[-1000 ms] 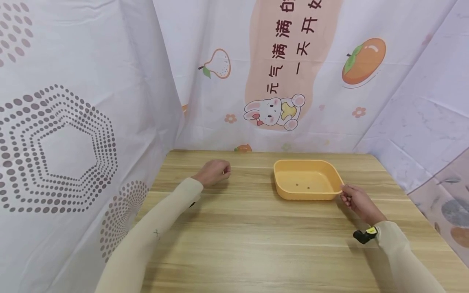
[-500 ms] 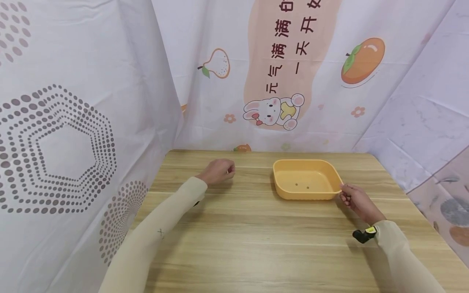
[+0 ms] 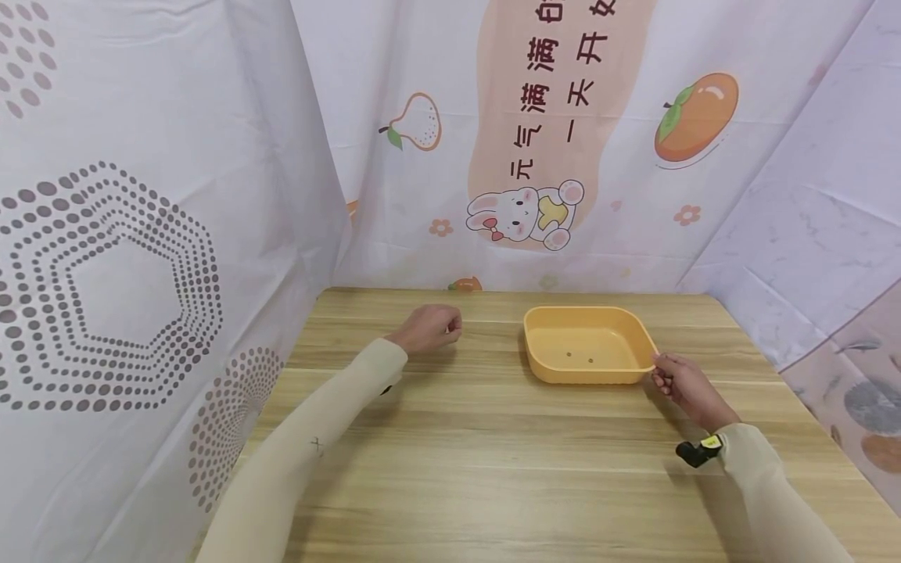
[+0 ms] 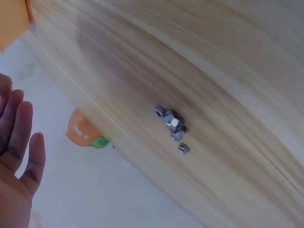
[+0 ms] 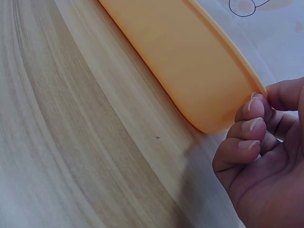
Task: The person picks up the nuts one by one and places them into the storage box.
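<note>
My right hand pinches the near right corner of a yellow-orange plastic tray. Thumb and forefinger are on its rim, and the other fingers curl in below. Two small dark round bits, apparently nuts, lie on the tray floor. Left of the tray, above the table, is my left hand with its fingers bent. Its fingertips run out of the left wrist view, so whatever may be between them is hidden. A small cluster of metal nuts lies on the wood, with one nut slightly apart.
The wood-grain table meets a printed cloth along its back edge. Another patterned cloth hangs at the left, and a pale one at the right. A dark speck lies on the wood beside the tray.
My left hand has moved slowly to the right, closer to the tray. The right hand and the tray have stayed in place.
</note>
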`<state>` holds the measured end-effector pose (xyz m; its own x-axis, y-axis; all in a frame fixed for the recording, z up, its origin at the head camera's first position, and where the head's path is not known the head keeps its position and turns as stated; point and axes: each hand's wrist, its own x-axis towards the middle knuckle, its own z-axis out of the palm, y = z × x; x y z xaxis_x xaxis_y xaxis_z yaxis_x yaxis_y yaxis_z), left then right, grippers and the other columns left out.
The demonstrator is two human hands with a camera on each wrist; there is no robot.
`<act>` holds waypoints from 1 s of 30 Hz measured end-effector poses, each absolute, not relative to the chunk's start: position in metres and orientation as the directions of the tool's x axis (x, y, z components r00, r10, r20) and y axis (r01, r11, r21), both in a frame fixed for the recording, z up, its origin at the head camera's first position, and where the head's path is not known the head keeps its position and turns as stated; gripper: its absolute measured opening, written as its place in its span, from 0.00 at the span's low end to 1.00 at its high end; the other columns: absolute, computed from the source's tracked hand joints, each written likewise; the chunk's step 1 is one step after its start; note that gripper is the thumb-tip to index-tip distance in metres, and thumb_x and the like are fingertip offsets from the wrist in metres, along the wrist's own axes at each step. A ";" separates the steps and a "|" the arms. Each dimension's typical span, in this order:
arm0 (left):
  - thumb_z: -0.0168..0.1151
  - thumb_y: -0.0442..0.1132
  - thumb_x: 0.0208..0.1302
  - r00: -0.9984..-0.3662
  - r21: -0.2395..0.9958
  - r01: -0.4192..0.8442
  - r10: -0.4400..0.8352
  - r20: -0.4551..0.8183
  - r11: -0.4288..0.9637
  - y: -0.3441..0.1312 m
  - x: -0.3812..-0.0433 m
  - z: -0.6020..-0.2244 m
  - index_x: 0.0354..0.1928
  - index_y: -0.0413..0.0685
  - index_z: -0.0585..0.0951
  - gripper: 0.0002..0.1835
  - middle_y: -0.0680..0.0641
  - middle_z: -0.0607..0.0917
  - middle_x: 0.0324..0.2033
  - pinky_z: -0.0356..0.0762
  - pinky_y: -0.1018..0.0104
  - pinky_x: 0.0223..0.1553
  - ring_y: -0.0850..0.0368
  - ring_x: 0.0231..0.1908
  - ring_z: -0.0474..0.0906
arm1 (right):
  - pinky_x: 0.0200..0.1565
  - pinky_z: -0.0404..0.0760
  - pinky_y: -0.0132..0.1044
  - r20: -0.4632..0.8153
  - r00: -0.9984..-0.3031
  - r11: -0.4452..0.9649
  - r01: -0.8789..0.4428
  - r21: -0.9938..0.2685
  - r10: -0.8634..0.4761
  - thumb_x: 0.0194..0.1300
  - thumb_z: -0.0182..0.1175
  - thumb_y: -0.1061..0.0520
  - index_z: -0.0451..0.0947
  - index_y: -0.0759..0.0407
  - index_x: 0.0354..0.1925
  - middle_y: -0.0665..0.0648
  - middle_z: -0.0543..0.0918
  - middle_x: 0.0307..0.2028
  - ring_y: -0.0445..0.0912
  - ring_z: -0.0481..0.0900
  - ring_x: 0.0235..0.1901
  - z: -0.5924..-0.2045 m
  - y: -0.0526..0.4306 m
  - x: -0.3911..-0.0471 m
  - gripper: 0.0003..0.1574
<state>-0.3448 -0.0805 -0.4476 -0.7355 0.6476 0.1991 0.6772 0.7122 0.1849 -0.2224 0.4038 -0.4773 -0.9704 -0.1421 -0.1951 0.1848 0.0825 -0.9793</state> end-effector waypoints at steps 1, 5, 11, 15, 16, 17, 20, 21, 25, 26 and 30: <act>0.58 0.42 0.62 -0.733 0.185 0.680 0.650 0.200 0.710 -0.079 -0.345 -0.447 0.30 0.56 0.78 0.03 0.61 0.79 0.26 0.72 0.73 0.30 0.67 0.27 0.73 | 0.24 0.69 0.31 -0.195 -0.971 0.082 0.185 -0.979 -0.141 0.76 0.41 0.52 0.67 0.63 0.31 0.50 0.72 0.22 0.39 0.67 0.21 -0.479 0.405 -0.223 0.20; 0.58 0.40 0.61 -0.720 0.194 0.693 0.660 0.214 0.694 -0.073 -0.345 -0.446 0.29 0.56 0.78 0.03 0.61 0.78 0.26 0.71 0.73 0.29 0.66 0.26 0.72 | 0.23 0.69 0.31 -0.198 -0.972 0.086 0.189 -0.978 -0.126 0.76 0.42 0.50 0.68 0.61 0.31 0.49 0.72 0.22 0.39 0.67 0.21 -0.487 0.409 -0.228 0.20; 0.58 0.39 0.60 -0.690 0.175 0.722 0.676 0.261 0.669 -0.063 -0.345 -0.444 0.28 0.56 0.78 0.04 0.61 0.78 0.25 0.71 0.72 0.28 0.66 0.25 0.72 | 0.22 0.69 0.30 -0.188 -0.976 0.097 0.177 -0.979 -0.113 0.75 0.45 0.46 0.68 0.59 0.30 0.49 0.71 0.22 0.38 0.67 0.20 -0.494 0.413 -0.231 0.21; 0.58 0.40 0.60 -0.688 0.172 0.723 0.678 0.257 0.669 -0.056 -0.344 -0.443 0.29 0.57 0.78 0.03 0.61 0.78 0.25 0.71 0.72 0.29 0.67 0.25 0.71 | 0.22 0.69 0.30 -0.178 -0.977 0.096 0.168 -0.981 -0.116 0.75 0.44 0.47 0.68 0.59 0.30 0.49 0.72 0.22 0.38 0.67 0.20 -0.495 0.414 -0.230 0.21; 0.58 0.40 0.60 -0.688 0.178 0.724 0.679 0.255 0.667 -0.055 -0.343 -0.442 0.29 0.57 0.78 0.03 0.61 0.78 0.25 0.71 0.72 0.28 0.66 0.25 0.71 | 0.22 0.69 0.30 -0.177 -0.978 0.098 0.166 -0.981 -0.112 0.75 0.44 0.47 0.68 0.59 0.30 0.49 0.72 0.22 0.38 0.67 0.20 -0.496 0.414 -0.230 0.21; 0.58 0.40 0.61 -0.689 0.181 0.723 0.680 0.251 0.666 -0.054 -0.342 -0.441 0.29 0.57 0.78 0.03 0.61 0.78 0.25 0.71 0.72 0.28 0.66 0.25 0.71 | 0.22 0.69 0.30 -0.175 -0.978 0.100 0.164 -0.981 -0.114 0.75 0.44 0.47 0.68 0.59 0.30 0.49 0.72 0.22 0.38 0.67 0.20 -0.496 0.414 -0.230 0.21; 0.58 0.40 0.61 -0.684 0.184 0.729 0.687 0.244 0.660 -0.051 -0.342 -0.440 0.29 0.57 0.77 0.04 0.61 0.78 0.25 0.71 0.72 0.28 0.66 0.25 0.71 | 0.22 0.69 0.30 -0.168 -0.978 0.103 0.156 -0.982 -0.124 0.75 0.44 0.47 0.68 0.59 0.30 0.49 0.72 0.22 0.38 0.67 0.20 -0.497 0.414 -0.230 0.21; 0.58 0.40 0.61 -0.680 0.184 0.733 0.692 0.244 0.655 -0.050 -0.342 -0.439 0.29 0.56 0.77 0.04 0.61 0.78 0.25 0.71 0.72 0.28 0.66 0.25 0.71 | 0.22 0.69 0.30 -0.169 -0.978 0.102 0.157 -0.982 -0.122 0.75 0.45 0.47 0.68 0.59 0.30 0.49 0.72 0.22 0.38 0.67 0.20 -0.497 0.414 -0.230 0.21; 0.58 0.40 0.61 -0.662 0.173 0.748 0.704 0.256 0.640 -0.047 -0.344 -0.438 0.29 0.56 0.77 0.03 0.61 0.78 0.25 0.70 0.72 0.28 0.66 0.24 0.71 | 0.22 0.69 0.30 -0.174 -0.977 0.096 0.163 -0.982 -0.123 0.75 0.45 0.47 0.68 0.59 0.29 0.48 0.72 0.22 0.38 0.67 0.20 -0.496 0.413 -0.229 0.21; 0.57 0.41 0.61 -0.657 0.169 0.752 0.706 0.264 0.637 -0.046 -0.344 -0.438 0.29 0.57 0.77 0.03 0.61 0.78 0.25 0.70 0.72 0.28 0.67 0.24 0.71 | 0.22 0.69 0.30 -0.180 -0.977 0.095 0.170 -0.981 -0.116 0.75 0.45 0.47 0.68 0.58 0.29 0.49 0.72 0.22 0.38 0.67 0.20 -0.494 0.413 -0.229 0.21; 0.58 0.41 0.60 -0.641 0.145 0.764 0.711 0.291 0.629 -0.043 -0.345 -0.439 0.29 0.57 0.77 0.03 0.62 0.78 0.25 0.70 0.73 0.27 0.68 0.24 0.71 | 0.22 0.69 0.30 -0.191 -0.974 0.087 0.181 -0.980 -0.121 0.76 0.43 0.49 0.68 0.59 0.29 0.49 0.72 0.22 0.39 0.67 0.20 -0.487 0.409 -0.226 0.21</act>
<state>-0.3454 -0.0426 -0.4390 -0.6406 0.7107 0.2908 0.7637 0.6290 0.1450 -0.2262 0.4091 -0.4872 -0.9741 -0.1212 -0.1907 0.1810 0.0870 -0.9796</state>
